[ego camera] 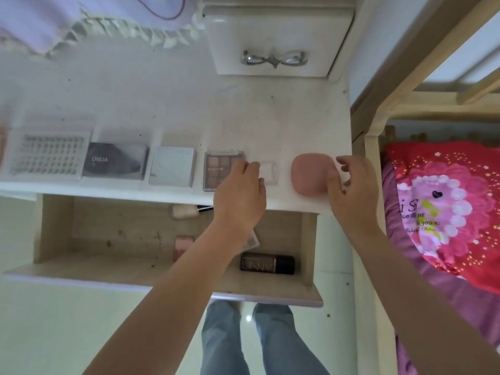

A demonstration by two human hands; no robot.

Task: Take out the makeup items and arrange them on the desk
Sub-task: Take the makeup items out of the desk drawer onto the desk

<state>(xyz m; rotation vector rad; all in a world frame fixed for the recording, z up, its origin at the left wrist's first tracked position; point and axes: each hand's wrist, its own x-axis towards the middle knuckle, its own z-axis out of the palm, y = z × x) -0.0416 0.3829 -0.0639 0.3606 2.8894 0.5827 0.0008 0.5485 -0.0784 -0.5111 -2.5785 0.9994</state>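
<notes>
Makeup items stand in a row along the white desk's (189, 109) front edge: a clear lash box (48, 155), a dark palette (115, 163), a white compact (171, 169), a brown eyeshadow palette (216, 166), a small clear case (269, 173) and a pink rounded case (309, 174). My left hand (239, 193) reaches over the desk edge, its curled fingers gripping the clear case's left end and covering a corner of the eyeshadow palette. My right hand (351, 185) is at the pink case's right side, thumb touching it, fingers loosely spread.
The open wooden drawer (108, 239) below holds a beige bottle (184, 211), a pink item (182, 246), a dark bottle (266, 263) and a piece partly hidden under my left wrist. A small drawer unit (273, 36) stands at the desk's back. A bed with a red pillow (443, 201) is on the right.
</notes>
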